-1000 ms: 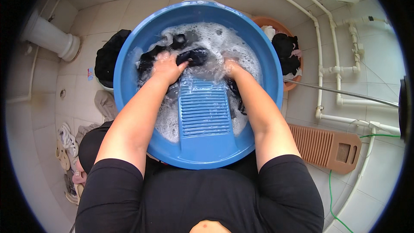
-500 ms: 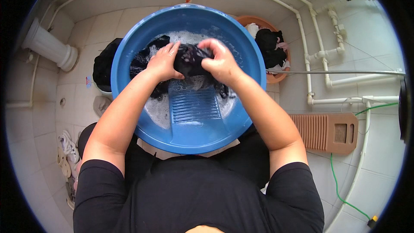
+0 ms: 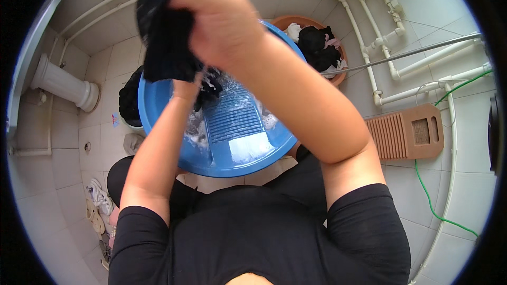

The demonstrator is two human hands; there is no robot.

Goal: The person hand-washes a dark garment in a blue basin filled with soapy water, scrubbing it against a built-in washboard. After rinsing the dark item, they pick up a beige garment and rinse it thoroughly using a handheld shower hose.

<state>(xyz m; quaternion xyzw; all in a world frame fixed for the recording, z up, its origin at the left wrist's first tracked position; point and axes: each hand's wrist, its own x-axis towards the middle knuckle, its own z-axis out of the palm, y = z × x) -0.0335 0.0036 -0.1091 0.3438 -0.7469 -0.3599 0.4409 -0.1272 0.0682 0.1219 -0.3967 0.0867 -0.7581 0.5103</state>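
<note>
My right hand (image 3: 222,24) is raised high over the basin, its fingers closed on a dark, wet black cloth garment (image 3: 168,45) that hangs down to the left. Behind the hanging cloth, my left hand (image 3: 186,88) reaches into the basin; only its wrist area shows and its fingers are hidden. More black wet cloth (image 3: 210,87) lies beside it at the top of the ribbed washboard (image 3: 235,119), which is part of the blue plastic basin (image 3: 232,169). Suds and water lie in the basin on either side of the ribs.
An orange-brown tub (image 3: 342,53) with black, white and pink clothes stands at the far right. Black clothing (image 3: 130,97) is heaped left of the basin. A brown washboard (image 3: 406,133) lies at the right near white pipes (image 3: 435,91) and a green cord (image 3: 433,208). Shoes (image 3: 97,200) are at the left.
My right hand has lifted the black garment out of the basin, up and to the left. My left hand has become hidden behind it. The whole view has shifted slightly.
</note>
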